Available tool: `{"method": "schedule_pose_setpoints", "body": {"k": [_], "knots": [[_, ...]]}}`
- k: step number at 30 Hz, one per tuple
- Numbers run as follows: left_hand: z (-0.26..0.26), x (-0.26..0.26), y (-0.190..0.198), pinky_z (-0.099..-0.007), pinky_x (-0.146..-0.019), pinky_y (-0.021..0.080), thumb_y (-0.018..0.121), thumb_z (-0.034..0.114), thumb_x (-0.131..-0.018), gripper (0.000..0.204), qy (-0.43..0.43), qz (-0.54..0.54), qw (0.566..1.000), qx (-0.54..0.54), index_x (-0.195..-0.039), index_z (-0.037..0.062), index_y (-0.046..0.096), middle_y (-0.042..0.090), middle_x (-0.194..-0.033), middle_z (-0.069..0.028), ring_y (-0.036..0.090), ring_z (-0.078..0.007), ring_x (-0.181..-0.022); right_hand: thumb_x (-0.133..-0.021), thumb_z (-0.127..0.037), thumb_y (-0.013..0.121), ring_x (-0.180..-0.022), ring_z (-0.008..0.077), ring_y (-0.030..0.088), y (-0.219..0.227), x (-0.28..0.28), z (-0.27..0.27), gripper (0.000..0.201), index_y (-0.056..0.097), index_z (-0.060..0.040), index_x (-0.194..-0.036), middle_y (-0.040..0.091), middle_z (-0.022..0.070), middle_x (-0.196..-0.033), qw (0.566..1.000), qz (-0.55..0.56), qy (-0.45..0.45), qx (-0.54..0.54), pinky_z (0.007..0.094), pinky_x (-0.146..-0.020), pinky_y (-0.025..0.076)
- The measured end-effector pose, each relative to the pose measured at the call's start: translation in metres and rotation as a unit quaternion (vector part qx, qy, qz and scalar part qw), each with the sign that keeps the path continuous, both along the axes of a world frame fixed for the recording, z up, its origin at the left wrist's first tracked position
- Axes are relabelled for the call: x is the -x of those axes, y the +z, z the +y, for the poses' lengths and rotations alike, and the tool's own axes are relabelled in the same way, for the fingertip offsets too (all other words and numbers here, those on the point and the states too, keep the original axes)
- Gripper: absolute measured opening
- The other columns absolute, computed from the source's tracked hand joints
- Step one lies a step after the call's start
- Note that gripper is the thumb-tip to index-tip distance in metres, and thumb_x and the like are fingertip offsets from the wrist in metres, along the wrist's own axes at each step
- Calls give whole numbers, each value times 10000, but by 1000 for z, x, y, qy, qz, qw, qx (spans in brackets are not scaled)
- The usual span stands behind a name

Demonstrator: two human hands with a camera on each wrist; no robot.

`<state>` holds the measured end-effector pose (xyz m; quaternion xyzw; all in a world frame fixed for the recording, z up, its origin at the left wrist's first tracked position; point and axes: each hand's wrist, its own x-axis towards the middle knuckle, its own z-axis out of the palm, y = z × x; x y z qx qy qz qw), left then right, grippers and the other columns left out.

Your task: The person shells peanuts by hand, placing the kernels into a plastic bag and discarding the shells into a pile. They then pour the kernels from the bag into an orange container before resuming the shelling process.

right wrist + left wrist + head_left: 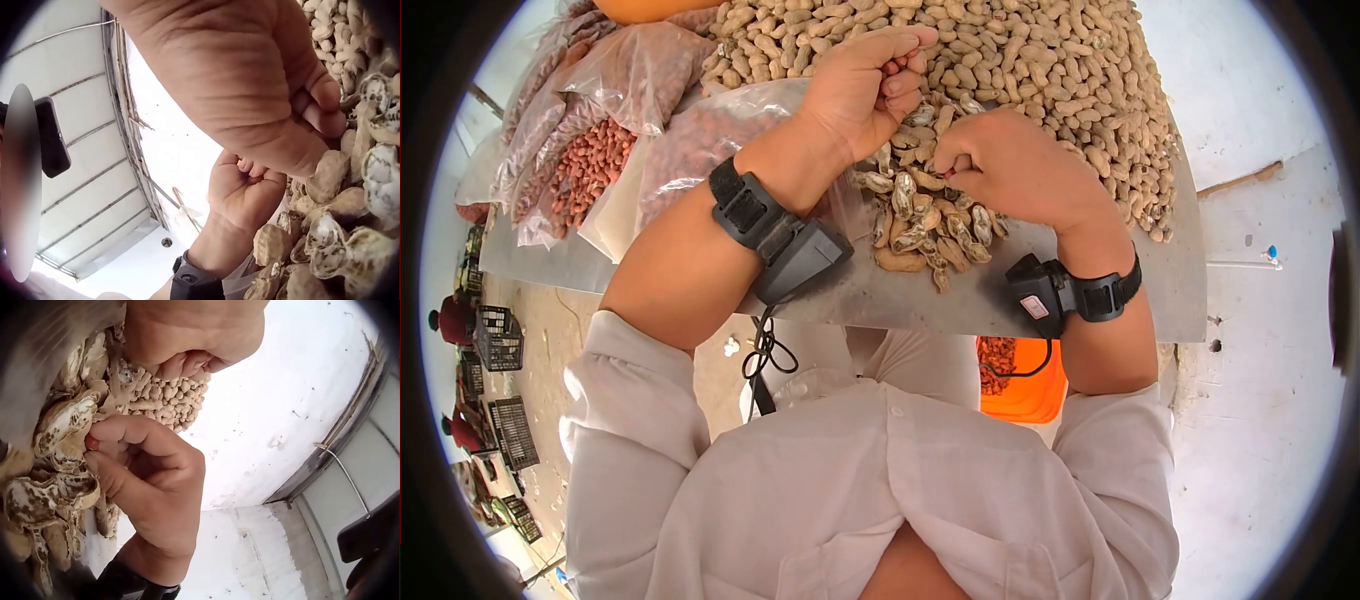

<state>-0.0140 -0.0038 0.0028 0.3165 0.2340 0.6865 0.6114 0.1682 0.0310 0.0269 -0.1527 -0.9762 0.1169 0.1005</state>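
Observation:
Reddish peanut kernels show between the curled fingers of my left hand (865, 90), which is raised over the edge of the unshelled peanuts. Just to its right, my right hand (1030, 170) is low over opened peanut shells (930, 220). In the left wrist view, thumb and forefinger of the right hand pinch a red peanut kernel (92, 442) close above the split shells. The right wrist view has the thumb beside a peanut shell (328, 175), while the hand itself hides the kernel. Pale, dark-speckled insides show on several shell halves.
A big heap of unshelled peanuts (1040, 60) covers the back of the metal table (1120, 290). Plastic bags of red kernels (590, 165) stand at the left. Below the front edge sits an orange tub (1030, 390) with kernels. Black crates (512, 433) are on the floor, far left.

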Motion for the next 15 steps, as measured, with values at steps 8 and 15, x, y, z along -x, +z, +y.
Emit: {"method": "schedule_pose_setpoints", "body": {"k": [8,15], "knots": [[-6,-4,10,-186,-440,339,581,178,-909,194,15,116,993,-31,-1002,9,598,567,-739,-34,420,-81,-500,-826,-102,599,-642,129,535,20,-1,0,112,646,-28,-895,617,42,-722,954,273,-72,103,266,-574,435],[-10,-19,24,-178,-405,293,573,198,-918,164,-96,173,980,-11,-818,68,566,537,-696,0,367,-52,-485,-859,-89,601,-614,48,509,5,0,14,109,649,-1,-903,618,6,-726,876,459,-48,143,209,-535,423]]}}
